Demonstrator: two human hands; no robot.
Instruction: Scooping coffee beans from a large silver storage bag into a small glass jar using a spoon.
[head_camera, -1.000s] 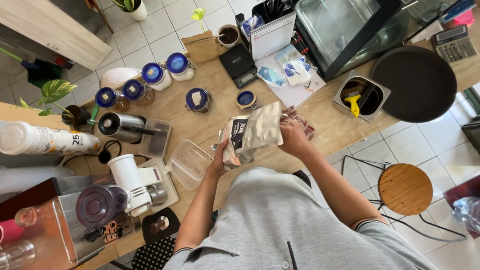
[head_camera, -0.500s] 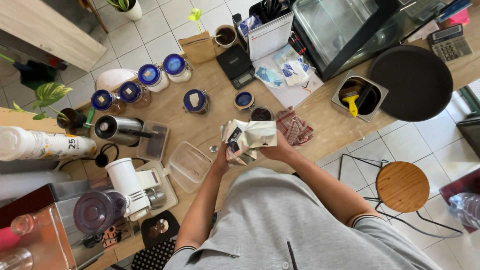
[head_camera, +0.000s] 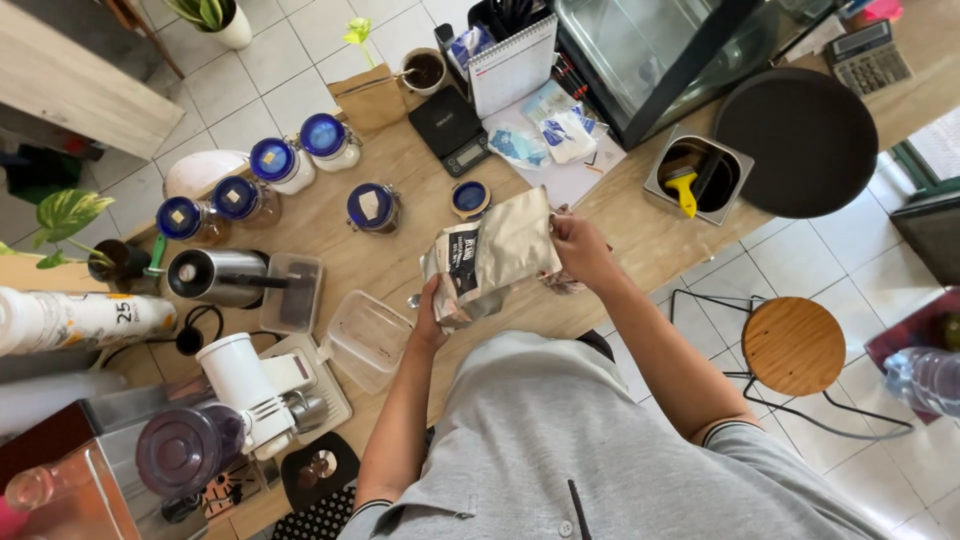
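Foil bag (head_camera: 495, 258) held over wooden counter (head_camera: 650, 240), left hand (head_camera: 428, 318) gripping its bottom, right hand (head_camera: 580, 248) pinching its top, blue-lidded jar (head_camera: 373, 207) nearby

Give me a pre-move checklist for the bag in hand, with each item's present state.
1. Both hands on the silver bag: ok; left hand at its lower end, right hand at its upper edge.
2. Bag lifted off the wooden counter: ok.
3. Bag mouth open: cannot tell.
4. Clear plastic container within reach: ok, beside the left hand.
5. Container empty: ok, nothing visible inside.
6. Open jar clear of the bag: ok, just beyond it.
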